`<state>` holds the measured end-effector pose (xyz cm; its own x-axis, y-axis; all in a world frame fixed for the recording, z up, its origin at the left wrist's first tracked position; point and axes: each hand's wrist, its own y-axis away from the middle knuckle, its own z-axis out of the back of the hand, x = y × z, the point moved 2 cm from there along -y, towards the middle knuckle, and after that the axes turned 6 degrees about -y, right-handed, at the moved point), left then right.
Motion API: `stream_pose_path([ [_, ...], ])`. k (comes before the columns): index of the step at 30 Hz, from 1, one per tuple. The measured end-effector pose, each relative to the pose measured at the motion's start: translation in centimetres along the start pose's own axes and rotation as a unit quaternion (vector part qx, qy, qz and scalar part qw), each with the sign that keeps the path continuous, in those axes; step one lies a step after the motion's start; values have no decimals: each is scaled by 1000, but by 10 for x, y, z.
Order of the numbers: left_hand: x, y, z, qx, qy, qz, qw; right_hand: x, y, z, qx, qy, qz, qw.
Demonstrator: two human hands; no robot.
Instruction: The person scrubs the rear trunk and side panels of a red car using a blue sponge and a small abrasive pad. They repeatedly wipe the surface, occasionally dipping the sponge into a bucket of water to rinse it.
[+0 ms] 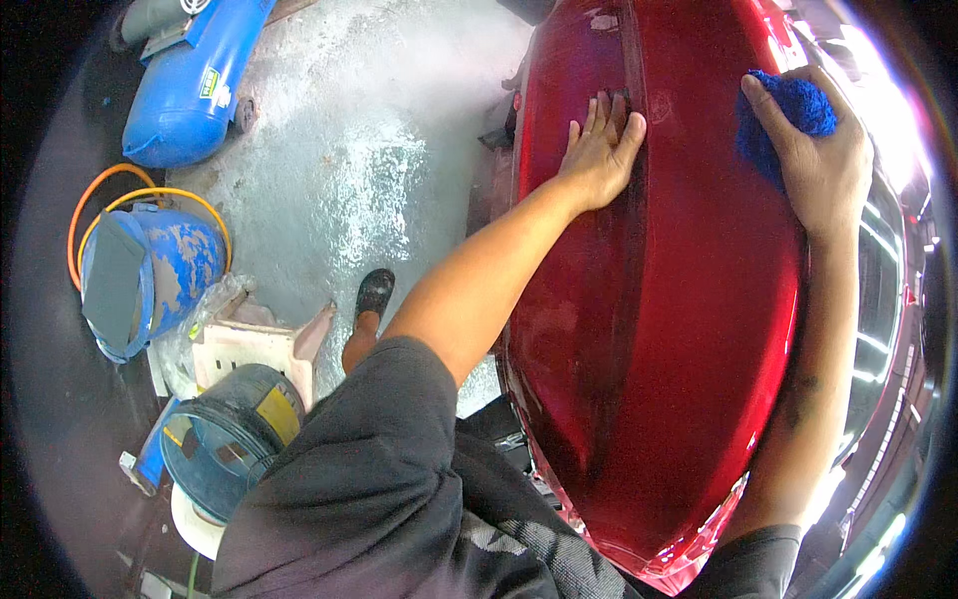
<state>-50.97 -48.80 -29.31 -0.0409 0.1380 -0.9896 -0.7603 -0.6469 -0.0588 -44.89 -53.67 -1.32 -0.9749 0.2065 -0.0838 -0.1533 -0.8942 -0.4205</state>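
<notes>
A glossy red car panel [689, 299] fills the middle and right of the view, with a crease line running along its length. My left hand [602, 160] rests on it near that crease, fingers spread, holding nothing. Farther right, my right hand [828, 165] grips a bunched blue microfiber cloth [783, 115], thumb on top of it. Part of the cloth hangs down against the red paint. The palm side of the right hand is hidden.
At the far left lies a blue tank [180, 110] on a wheel. Below it stand a worn blue drum [185, 265] with an orange hose [85, 215], a white plastic chair [264, 344] and a dark bucket [230, 439]. The wet grey floor [329, 180] borders the car.
</notes>
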Motion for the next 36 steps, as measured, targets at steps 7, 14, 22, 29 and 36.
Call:
stream_pose_path([
  [7,0,127,-43,26,-73,-76,994,-7,2,7,-28,54,2,998],
  [14,0,166,-54,38,-29,-90,995,-6,7,9,25,94,-69,993],
  [22,13,124,-49,14,-24,-87,996,-15,6,5,7,97,-37,995],
  [29,57,14,-10,-39,-15,-18,999,-1,-2,6,11,44,-62,997],
  [36,42,315,-86,111,-29,-103,988,-11,7,9,17,67,-67,995],
])
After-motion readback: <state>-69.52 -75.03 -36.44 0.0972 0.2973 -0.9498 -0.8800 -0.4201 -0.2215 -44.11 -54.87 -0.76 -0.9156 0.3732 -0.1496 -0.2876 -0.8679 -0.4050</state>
